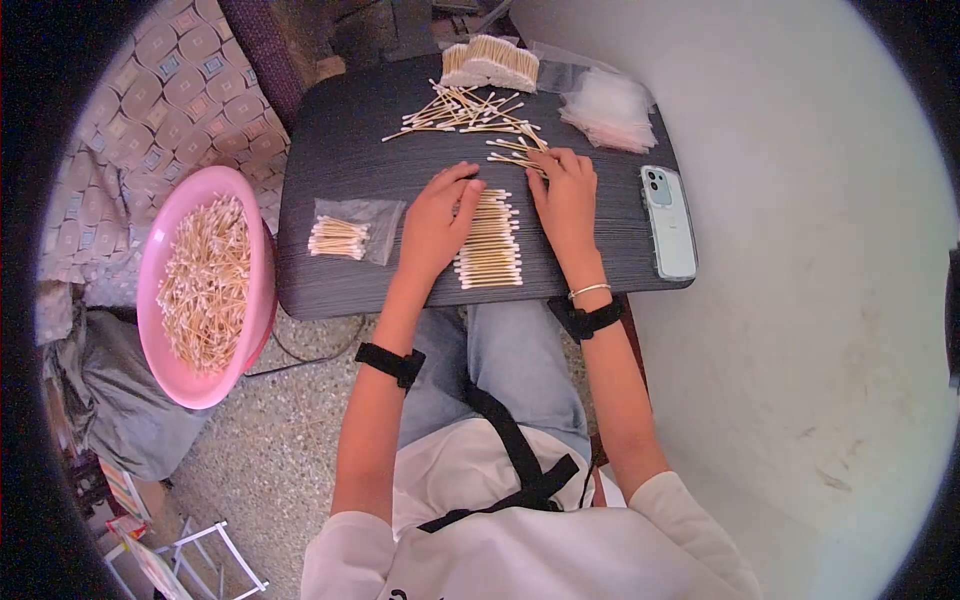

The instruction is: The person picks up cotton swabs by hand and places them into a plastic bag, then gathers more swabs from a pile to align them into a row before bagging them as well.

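Note:
A neat row of cotton swabs (490, 250) lies side by side on the dark table, running away from me. My left hand (438, 222) rests along the row's upper left side, fingers stretched out and the thumb by the swab tips. To the right, my right hand (568, 200) has its fingers bent over a few loose cotton swabs (512, 158), pinching their right ends. Farther back spreads a loose pile of cotton swabs (455, 110). At the left, a clear bag (382, 228) lies with a small bundle of swabs (338, 238) on it.
Stacked swab bundles (490, 65) stand at the table's (345, 130) far edge, beside a pile of clear plastic bags (610, 112). A phone (668, 225) lies near the right edge. A pink basin (160, 330) full of swabs sits at the left; a wall (790, 300) rises at the right.

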`<state>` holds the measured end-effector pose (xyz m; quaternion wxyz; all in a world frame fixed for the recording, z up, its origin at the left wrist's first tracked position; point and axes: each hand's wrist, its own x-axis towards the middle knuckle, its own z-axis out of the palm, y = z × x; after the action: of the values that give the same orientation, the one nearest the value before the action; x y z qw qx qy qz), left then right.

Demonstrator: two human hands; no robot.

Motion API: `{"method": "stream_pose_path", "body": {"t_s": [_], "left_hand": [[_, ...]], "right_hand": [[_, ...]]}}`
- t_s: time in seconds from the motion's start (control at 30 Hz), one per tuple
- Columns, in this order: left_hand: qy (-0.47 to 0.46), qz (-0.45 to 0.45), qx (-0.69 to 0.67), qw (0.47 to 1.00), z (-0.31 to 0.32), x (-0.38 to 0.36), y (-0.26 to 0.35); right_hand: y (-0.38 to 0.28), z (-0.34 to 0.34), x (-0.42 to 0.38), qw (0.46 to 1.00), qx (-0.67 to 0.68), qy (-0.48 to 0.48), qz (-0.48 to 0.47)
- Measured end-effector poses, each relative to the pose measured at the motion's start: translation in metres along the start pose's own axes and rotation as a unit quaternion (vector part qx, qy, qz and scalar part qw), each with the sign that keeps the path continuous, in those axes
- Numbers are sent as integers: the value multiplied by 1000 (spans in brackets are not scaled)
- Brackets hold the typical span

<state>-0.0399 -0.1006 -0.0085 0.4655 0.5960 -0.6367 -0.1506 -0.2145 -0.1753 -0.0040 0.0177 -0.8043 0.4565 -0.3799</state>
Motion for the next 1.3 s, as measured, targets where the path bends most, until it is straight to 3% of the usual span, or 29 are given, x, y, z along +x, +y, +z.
{"method": "stream_pose_path", "body": {"t_s": [0.6, 0.9, 1.3], "left_hand": [[2, -11, -4, 1000, 0, 0, 1], [-3, -24, -6, 1000, -1, 0, 4], [-6, -22, -2, 1000, -1, 0, 4]], "right_hand": [[23, -3, 1, 995, -77, 42, 40], [21, 2, 4, 989, -142, 53, 8], [22, 2, 1, 991, -130, 35, 10]]}}
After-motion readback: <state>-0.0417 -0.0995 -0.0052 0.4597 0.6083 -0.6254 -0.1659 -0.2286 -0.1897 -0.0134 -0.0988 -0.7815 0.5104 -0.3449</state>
